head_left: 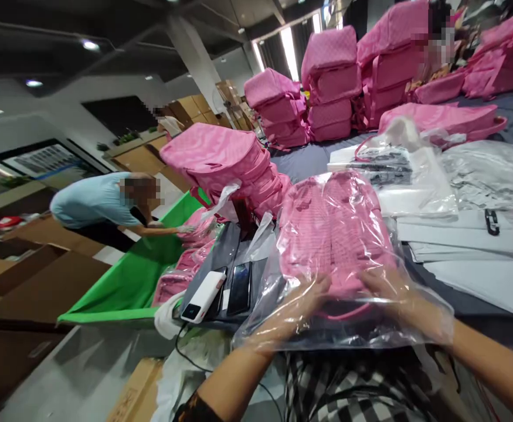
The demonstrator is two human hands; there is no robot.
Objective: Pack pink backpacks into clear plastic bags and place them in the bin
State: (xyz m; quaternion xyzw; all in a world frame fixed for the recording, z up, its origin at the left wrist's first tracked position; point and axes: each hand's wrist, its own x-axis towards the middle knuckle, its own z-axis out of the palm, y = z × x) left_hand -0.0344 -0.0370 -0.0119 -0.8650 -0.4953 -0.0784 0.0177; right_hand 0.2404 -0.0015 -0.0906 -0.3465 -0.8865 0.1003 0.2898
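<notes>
A pink quilted backpack (333,228) lies flat in front of me inside a clear plastic bag (265,316). The bag's open end faces me, and both my forearms reach in through it. My left hand (309,293) is closed on the near left edge of the backpack, beside its pink loop handle (348,313). On the near right edge, my right hand (383,284) grips the backpack too, its fingers bent over the fabric. Plastic glare and slight blur soften the outlines of both hands.
Stacked pink backpacks (221,152) stand at the left; more piles (330,70) rise behind. A white power bank (203,296) and a black phone (240,287) lie left. Plastic bags (427,181) and white sheets (480,281) lie right. A person (93,199) leans over a green bin (119,287).
</notes>
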